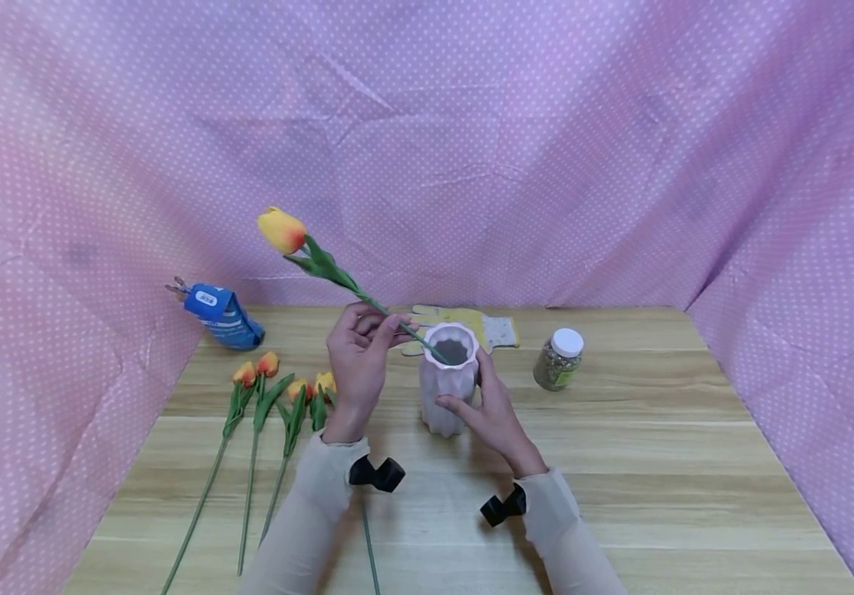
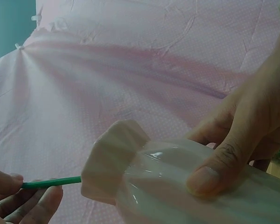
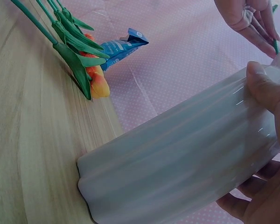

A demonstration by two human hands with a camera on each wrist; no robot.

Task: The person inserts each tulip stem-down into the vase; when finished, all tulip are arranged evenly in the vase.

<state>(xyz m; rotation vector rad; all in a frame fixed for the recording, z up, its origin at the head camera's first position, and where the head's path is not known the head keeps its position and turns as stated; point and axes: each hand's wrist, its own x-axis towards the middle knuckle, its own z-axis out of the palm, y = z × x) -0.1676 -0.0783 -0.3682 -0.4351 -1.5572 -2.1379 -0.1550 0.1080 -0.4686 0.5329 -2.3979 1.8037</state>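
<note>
My left hand point(image 1: 358, 357) pinches the green stem of a yellow-orange artificial tulip point(image 1: 282, 230) between thumb and fingers. The tulip slants, its bloom up to the left and its lower stem end inside the mouth of a white fluted vase point(image 1: 442, 401). In the left wrist view the stem point(image 2: 51, 182) passes from the fingertips in at the scalloped rim. My right hand point(image 1: 492, 410) grips the vase from its right side, thumb across the front and fingers behind. The vase stands upright on the table, as its base in the right wrist view shows.
Several more tulips point(image 1: 245, 374) lie on the wooden table point(image 1: 665, 463) at the left, stems toward the front. A blue packet point(image 1: 225, 317) sits at the back left edge. Behind the vase lies a yellow-and-white glove point(image 1: 501, 330). A white-lidded jar point(image 1: 559, 360) stands to the right.
</note>
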